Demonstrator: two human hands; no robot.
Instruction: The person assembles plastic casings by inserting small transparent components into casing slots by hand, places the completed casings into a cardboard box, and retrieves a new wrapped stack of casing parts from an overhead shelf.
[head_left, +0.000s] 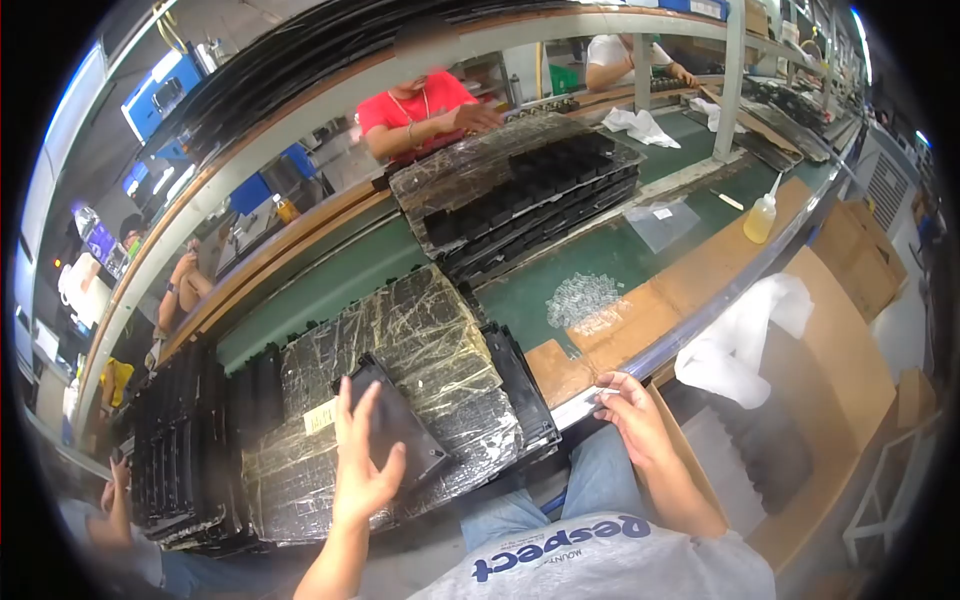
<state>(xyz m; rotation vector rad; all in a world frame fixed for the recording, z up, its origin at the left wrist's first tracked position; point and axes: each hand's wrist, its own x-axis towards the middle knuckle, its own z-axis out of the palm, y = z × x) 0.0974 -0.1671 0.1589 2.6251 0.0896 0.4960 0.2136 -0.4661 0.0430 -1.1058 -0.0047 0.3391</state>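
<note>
My left hand [360, 460] is open, its fingers spread over a flat black plastic part [405, 440]. That part lies at a slant on a wide stack wrapped in shiny dark film [390, 345]. Whether my fingers touch the part, I cannot tell. My right hand [637, 425] is closed in a pinch by the bench's front edge. Something small and pale may sit between its fingertips, too small to make out. Beyond it, a pile of small clear plastic pieces [584, 300] rests partly on brown cardboard [655, 305] and partly on the green bench top [520, 300].
A stack of black trays [530, 190] stands farther back. To the right are a yellow-liquid squeeze bottle [760, 220], a clear bag [662, 226] and a cardboard box [835, 350] with white wrapping [745, 335]. A metal post [732, 90] rises nearby. Co-workers sit opposite and at left.
</note>
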